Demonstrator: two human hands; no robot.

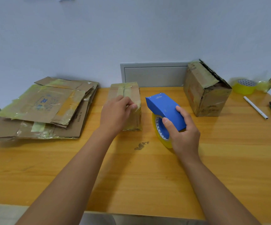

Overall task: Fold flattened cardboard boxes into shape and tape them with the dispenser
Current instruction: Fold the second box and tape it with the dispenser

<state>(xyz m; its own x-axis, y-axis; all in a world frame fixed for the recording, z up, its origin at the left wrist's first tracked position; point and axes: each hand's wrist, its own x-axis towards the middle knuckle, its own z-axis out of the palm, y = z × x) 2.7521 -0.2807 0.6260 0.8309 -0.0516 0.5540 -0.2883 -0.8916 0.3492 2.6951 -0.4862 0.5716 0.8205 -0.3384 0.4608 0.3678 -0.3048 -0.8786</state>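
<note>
Tape strips already cover the top of the small folded box (pixel 126 101) at the middle of the wooden table (pixel 147 176). My left hand (pixel 115 114) rests on its near edge, fingertips pinching the tape there. My right hand (pixel 182 133) grips the blue dispenser (pixel 164 108) just right of the box, its yellow roll touching the table. Flattened boxes (pixel 45 108) lie stacked far left; a larger taped box (pixel 204 91) stands to the right.
</note>
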